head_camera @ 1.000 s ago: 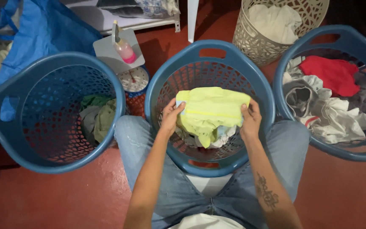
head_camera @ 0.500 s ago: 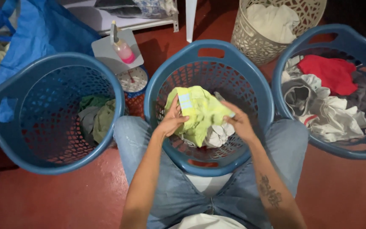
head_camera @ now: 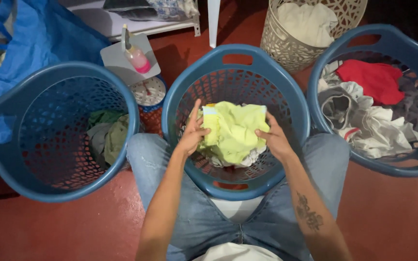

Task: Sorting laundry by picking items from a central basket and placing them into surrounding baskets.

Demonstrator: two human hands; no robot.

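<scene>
At the bottom centre of the frame the person is sitting with denim-clad legs (head_camera: 170,169) spread around the middle blue basket (head_camera: 235,58). Both bare hands are working a yellow-green garment (head_camera: 233,133) over that basket, just above a small heap of pale laundry (head_camera: 252,157). The left hand (head_camera: 192,135) is pressing against the garment's left edge with its fingers (head_camera: 195,112) stretched out and slightly apart, while the right hand (head_camera: 273,137) is pinching the right edge, fingers clamped on the cloth. Judging from this, the folding step is under way: the cloth is being gathered into a smaller bundle, and the next move is calling for one more fold while both edges are kept aligned.

Left of centre, the left blue basket (head_camera: 6,140) is holding a few green and grey clothes (head_camera: 105,133). At the right edge, the right blue basket (head_camera: 412,169) is holding a red garment (head_camera: 371,79) among white and grey ones. Further up, a pink-bottomed bottle (head_camera: 134,53) is lying on a white stool, and a cream wicker basket (head_camera: 286,46) is standing at upper right.

Compared with half a second earlier, the garment is sitting flatter and more squared, and the right hand is now gripping its edge rather than reaching in
</scene>
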